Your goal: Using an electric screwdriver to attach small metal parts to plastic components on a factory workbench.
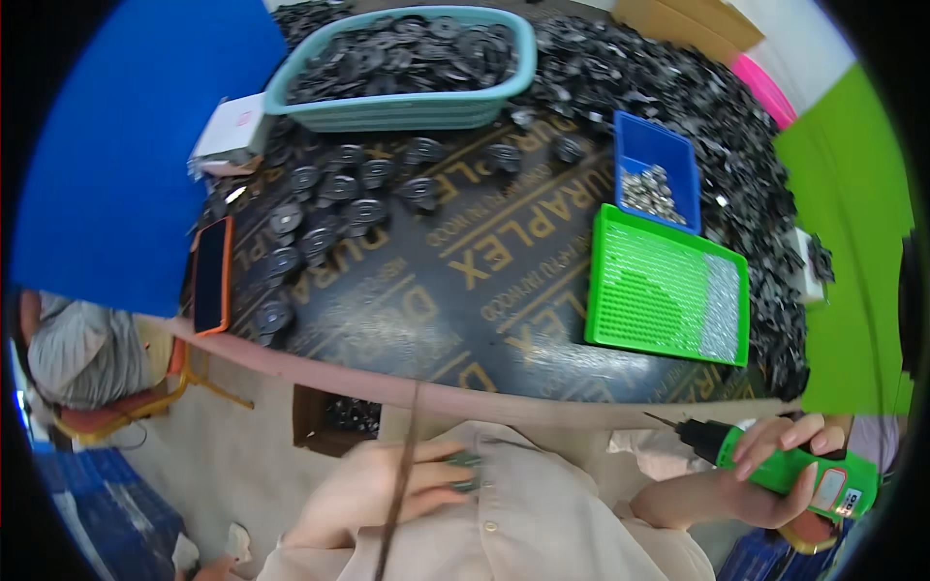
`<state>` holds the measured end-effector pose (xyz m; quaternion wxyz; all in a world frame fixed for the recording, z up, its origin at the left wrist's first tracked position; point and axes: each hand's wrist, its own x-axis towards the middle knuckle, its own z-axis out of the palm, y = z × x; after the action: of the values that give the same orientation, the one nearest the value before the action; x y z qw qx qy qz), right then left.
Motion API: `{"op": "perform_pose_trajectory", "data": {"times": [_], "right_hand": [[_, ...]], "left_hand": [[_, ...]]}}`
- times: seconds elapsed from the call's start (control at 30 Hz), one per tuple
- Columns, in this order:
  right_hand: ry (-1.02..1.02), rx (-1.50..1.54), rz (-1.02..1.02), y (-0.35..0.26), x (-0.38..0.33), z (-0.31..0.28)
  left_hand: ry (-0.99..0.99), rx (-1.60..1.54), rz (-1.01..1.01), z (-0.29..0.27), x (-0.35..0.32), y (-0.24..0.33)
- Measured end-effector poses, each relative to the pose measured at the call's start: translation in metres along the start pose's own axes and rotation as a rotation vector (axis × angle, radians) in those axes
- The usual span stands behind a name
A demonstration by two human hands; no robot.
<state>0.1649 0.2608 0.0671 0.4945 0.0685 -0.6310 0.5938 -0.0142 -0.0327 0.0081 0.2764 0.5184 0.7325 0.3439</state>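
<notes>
My right hand [775, 474] grips a green cordless screwdriver [804, 467] below the table's near edge at the lower right, its bit pointing left. My left hand [387, 484] rests flat against my beige buttoned shirt [523, 533], fingers apart, holding nothing I can see. On the dark printed tabletop [436, 290] above lie a green perforated tray [668, 290] with small screws along its right side and a blue bin [657, 169] of small metal parts.
A teal basket [407, 108] of black round parts stands at the back, with black discs [329, 208] spread below it and a large heap [697, 107] at the right. An orange-cased phone [211, 276] and a white box [231, 131] sit at the left edge. A seated person [73, 353] is at the far left.
</notes>
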Motion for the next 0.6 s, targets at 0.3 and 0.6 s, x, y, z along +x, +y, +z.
{"op": "perform_pose_trajectory", "data": {"times": [0.3, 0.6], "right_hand": [[0.113, -0.047, 0.020, 0.012, -0.005, -0.017], [0.176, -0.068, -0.067, 0.025, 0.024, -0.028]], "left_hand": [[0.883, 0.698, -0.379, -0.055, -0.052, -0.049], [0.922, 0.688, -0.389, -0.061, -0.051, -0.105]]}}
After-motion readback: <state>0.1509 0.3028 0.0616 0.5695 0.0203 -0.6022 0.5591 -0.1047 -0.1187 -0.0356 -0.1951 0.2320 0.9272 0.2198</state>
